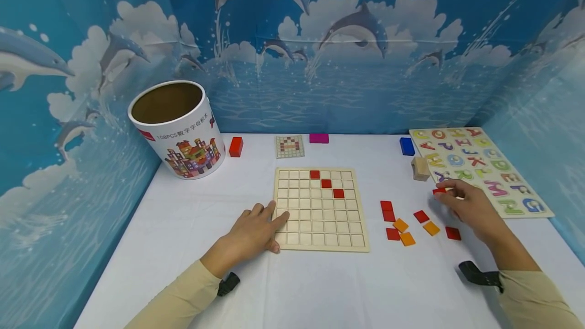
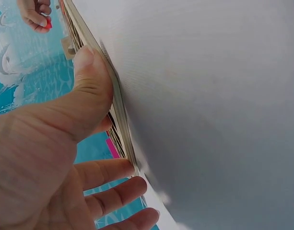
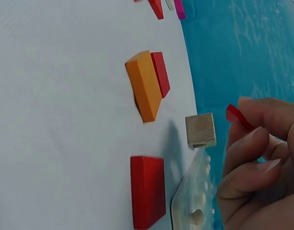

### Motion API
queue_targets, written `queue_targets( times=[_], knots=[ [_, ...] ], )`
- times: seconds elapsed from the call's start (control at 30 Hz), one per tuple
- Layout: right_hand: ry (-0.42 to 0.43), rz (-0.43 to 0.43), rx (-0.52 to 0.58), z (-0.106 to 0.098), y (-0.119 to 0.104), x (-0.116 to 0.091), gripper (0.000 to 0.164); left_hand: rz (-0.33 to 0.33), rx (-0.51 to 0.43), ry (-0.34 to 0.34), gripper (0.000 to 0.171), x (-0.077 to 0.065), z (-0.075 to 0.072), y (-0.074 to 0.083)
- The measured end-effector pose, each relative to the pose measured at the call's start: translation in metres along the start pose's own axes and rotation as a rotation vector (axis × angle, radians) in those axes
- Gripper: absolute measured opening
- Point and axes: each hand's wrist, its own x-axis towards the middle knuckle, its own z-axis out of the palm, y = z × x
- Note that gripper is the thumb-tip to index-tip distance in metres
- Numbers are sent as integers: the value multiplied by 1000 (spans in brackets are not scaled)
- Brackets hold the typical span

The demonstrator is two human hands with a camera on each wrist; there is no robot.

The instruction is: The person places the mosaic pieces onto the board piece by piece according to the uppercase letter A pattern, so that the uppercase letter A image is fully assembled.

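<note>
My left hand [image 1: 256, 230] rests at the lower left corner of a wooden grid board [image 1: 299, 227]. Its index finger lies over the squares, and in the left wrist view the thumb [image 2: 91, 72] presses against the board's edge. Three red tiles [image 1: 326, 184] sit in a diagonal line in the board's upper squares. Over on the right, my right hand [image 1: 470, 207] pinches a red square tile [image 3: 239, 116] between thumb and fingertips, raised above the cloth. Loose red tiles [image 1: 421, 216] and orange tiles [image 1: 431, 228] lie between that hand and the board.
A small pattern card [image 1: 290, 146] lies behind the board. Around the back are a white bucket [image 1: 196, 149], a red block [image 1: 235, 147], a magenta block [image 1: 319, 138], a blue block [image 1: 407, 146] and a wooden block [image 1: 420, 168]. An alphabet board [image 1: 525, 207] lies beyond the right hand.
</note>
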Motion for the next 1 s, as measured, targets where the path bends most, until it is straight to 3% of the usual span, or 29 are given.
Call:
queue_targets(
  times=[0.2,0.47,1.0],
  knots=[
    [13,56,69,6,-13,5,68,-8,1,-15,86,0,-1,1],
    [-53,21,202,24,-39,19,60,-5,2,-17,86,0,-2,2],
    [-285,3,189,101,-98,29,45,-17,-2,-27,86,1,-1,2]
  ],
)
